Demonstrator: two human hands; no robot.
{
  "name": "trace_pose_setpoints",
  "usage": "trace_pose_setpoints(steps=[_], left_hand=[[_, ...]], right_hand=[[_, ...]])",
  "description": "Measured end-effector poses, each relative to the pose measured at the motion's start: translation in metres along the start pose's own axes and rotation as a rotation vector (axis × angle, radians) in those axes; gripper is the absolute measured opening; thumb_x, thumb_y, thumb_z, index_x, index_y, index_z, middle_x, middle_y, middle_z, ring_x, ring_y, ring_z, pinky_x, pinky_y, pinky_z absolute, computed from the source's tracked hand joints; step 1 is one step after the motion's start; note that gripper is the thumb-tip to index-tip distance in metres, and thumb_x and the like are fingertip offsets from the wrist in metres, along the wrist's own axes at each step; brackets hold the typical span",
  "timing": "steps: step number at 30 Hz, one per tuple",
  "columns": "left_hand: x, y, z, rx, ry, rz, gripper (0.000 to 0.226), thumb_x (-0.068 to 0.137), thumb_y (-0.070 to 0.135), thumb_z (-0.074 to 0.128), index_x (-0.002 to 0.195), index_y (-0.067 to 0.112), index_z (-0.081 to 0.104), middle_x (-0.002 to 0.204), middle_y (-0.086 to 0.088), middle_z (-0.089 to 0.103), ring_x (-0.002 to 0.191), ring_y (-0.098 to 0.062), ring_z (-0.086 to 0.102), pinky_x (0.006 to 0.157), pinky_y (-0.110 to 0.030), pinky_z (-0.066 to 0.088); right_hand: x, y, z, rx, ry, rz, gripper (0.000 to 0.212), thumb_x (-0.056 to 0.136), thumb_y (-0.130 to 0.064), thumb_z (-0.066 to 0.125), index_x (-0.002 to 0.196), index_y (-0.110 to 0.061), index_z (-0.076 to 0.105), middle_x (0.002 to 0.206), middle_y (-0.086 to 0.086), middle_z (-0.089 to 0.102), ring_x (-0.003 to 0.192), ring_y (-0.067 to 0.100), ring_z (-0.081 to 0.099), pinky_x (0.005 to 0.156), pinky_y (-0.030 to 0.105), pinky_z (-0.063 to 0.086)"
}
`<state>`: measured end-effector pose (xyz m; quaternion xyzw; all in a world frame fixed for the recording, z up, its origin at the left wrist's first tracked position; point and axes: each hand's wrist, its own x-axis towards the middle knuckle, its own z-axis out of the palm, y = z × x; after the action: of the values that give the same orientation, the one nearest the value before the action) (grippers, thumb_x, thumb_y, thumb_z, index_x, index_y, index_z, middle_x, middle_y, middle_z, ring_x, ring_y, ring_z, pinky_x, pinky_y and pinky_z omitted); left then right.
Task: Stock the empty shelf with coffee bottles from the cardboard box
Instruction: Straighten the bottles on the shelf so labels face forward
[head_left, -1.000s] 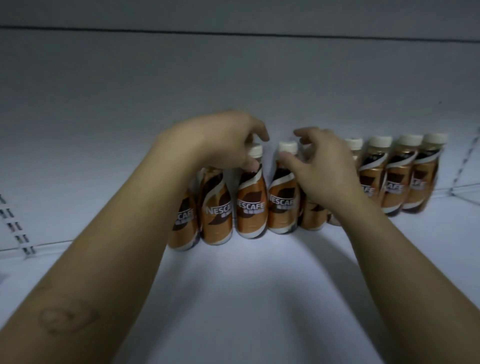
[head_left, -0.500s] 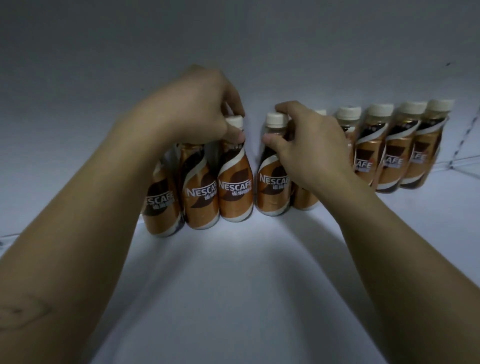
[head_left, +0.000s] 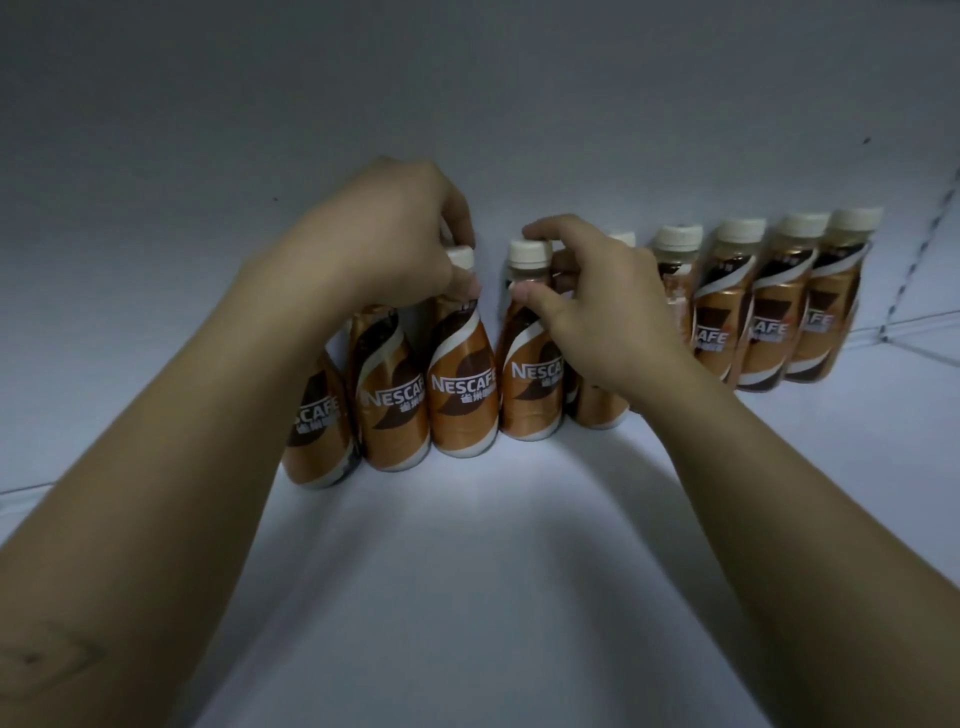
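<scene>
White and dimly lit, the shelf (head_left: 467, 597) runs back to a plain rear wall, where a row of coffee bottles (head_left: 737, 317) stands upright against it, shoulder to shoulder, labels mostly facing the near edge as stock should. The left hand (head_left: 389, 244) is curled over the necks of the bottles at the left end, fingertips pinching the cap of one orange bottle (head_left: 460, 384). The right hand (head_left: 597, 312) grips the neck of the neighbouring bottle (head_left: 530, 374), thumb in front, forefinger over its cap. Both grips look meant for nudging bottles into line. Four bottles further right stand untouched. No cardboard box is in view.
</scene>
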<state>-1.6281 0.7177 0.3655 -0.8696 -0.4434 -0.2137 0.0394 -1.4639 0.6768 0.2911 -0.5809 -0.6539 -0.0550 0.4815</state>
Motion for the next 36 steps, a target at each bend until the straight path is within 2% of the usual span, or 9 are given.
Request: trace_pose_setpoints(steps=[10, 14, 17, 20, 25, 28, 32, 34, 36], left_hand=[[0.002, -0.003, 0.005, 0.013, 0.027, -0.002, 0.039, 0.072, 0.033, 0.077, 0.108, 0.022, 0.066, 0.104, -0.002, 0.067, 0.088, -0.020, 0.061, 0.072, -0.030, 0.046], [0.000, 0.002, 0.002, 0.047, -0.009, 0.036, 0.050, 0.074, 0.036, 0.075, 0.119, 0.025, 0.058, 0.115, -0.002, 0.060, 0.097, -0.020, 0.056, 0.075, -0.030, 0.042], [-0.005, 0.014, -0.006, 0.050, 0.030, 0.117, 0.063, 0.073, 0.047, 0.071, 0.129, 0.029, 0.049, 0.127, -0.002, 0.049, 0.115, -0.021, 0.045, 0.082, -0.030, 0.035], [-0.003, 0.034, -0.009, -0.008, 0.082, 0.195, 0.061, 0.074, 0.050, 0.069, 0.129, 0.032, 0.049, 0.129, 0.001, 0.048, 0.119, -0.018, 0.042, 0.084, -0.029, 0.033], [0.021, 0.075, 0.003, -0.013, -0.106, 0.239, 0.067, 0.075, 0.039, 0.072, 0.135, 0.034, 0.042, 0.135, 0.000, 0.045, 0.119, -0.023, 0.045, 0.085, -0.033, 0.039], [0.037, 0.088, 0.018, 0.026, -0.173, 0.228, 0.067, 0.076, 0.035, 0.073, 0.136, 0.031, 0.043, 0.134, -0.003, 0.047, 0.115, -0.026, 0.050, 0.084, -0.034, 0.043], [0.048, 0.094, 0.037, 0.058, -0.054, 0.207, 0.049, 0.077, 0.038, 0.072, 0.121, 0.024, 0.056, 0.119, -0.008, 0.054, 0.100, -0.028, 0.055, 0.077, -0.034, 0.045], [0.051, 0.092, 0.043, 0.081, 0.016, 0.178, 0.047, 0.075, 0.039, 0.073, 0.115, 0.020, 0.058, 0.111, -0.009, 0.057, 0.093, -0.028, 0.055, 0.074, -0.036, 0.048], [0.052, 0.090, 0.046, 0.069, 0.067, 0.148, 0.045, 0.073, 0.041, 0.074, 0.109, 0.018, 0.060, 0.102, -0.009, 0.060, 0.086, -0.027, 0.055, 0.067, -0.034, 0.045]], right_hand=[[-0.002, 0.003, 0.002, 0.100, 0.021, 0.050, 0.045, 0.083, -0.028, 0.073, 0.126, -0.030, 0.057, 0.089, -0.021, 0.058, 0.075, -0.016, 0.054, 0.062, 0.002, 0.041], [0.001, -0.005, -0.016, -0.022, -0.077, 0.031, 0.056, 0.084, -0.034, 0.070, 0.136, -0.032, 0.049, 0.118, -0.006, 0.066, 0.089, -0.005, 0.057, 0.072, 0.008, 0.043], [0.011, -0.017, -0.045, 0.012, 0.064, 0.046, 0.046, 0.087, -0.041, 0.065, 0.130, -0.033, 0.053, 0.104, -0.008, 0.069, 0.081, 0.004, 0.067, 0.075, 0.029, 0.058], [0.028, -0.017, -0.077, -0.040, 0.259, 0.020, 0.033, 0.086, -0.045, 0.061, 0.115, -0.031, 0.062, 0.082, -0.016, 0.066, 0.066, 0.001, 0.066, 0.069, 0.035, 0.059], [0.010, 0.032, -0.074, -0.116, 0.419, 0.139, 0.032, 0.088, -0.042, 0.059, 0.115, -0.026, 0.065, 0.100, -0.010, 0.067, 0.088, 0.014, 0.065, 0.077, 0.030, 0.050], [-0.011, 0.068, -0.062, -0.209, 0.337, 0.220, 0.045, 0.088, -0.046, 0.060, 0.126, -0.024, 0.059, 0.119, -0.002, 0.064, 0.102, 0.017, 0.061, 0.080, 0.027, 0.043], [-0.011, 0.084, -0.055, -0.141, 0.217, 0.260, 0.057, 0.087, -0.046, 0.060, 0.139, -0.025, 0.048, 0.131, -0.001, 0.061, 0.118, 0.018, 0.056, 0.092, 0.030, 0.044], [-0.011, 0.084, -0.049, -0.117, 0.139, 0.264, 0.063, 0.086, -0.048, 0.060, 0.142, -0.027, 0.042, 0.130, -0.001, 0.061, 0.117, 0.019, 0.057, 0.094, 0.038, 0.049], [-0.010, 0.084, -0.047, -0.155, 0.126, 0.269, 0.056, 0.084, -0.051, 0.061, 0.133, -0.027, 0.050, 0.115, -0.002, 0.067, 0.106, 0.019, 0.062, 0.085, 0.039, 0.052]])
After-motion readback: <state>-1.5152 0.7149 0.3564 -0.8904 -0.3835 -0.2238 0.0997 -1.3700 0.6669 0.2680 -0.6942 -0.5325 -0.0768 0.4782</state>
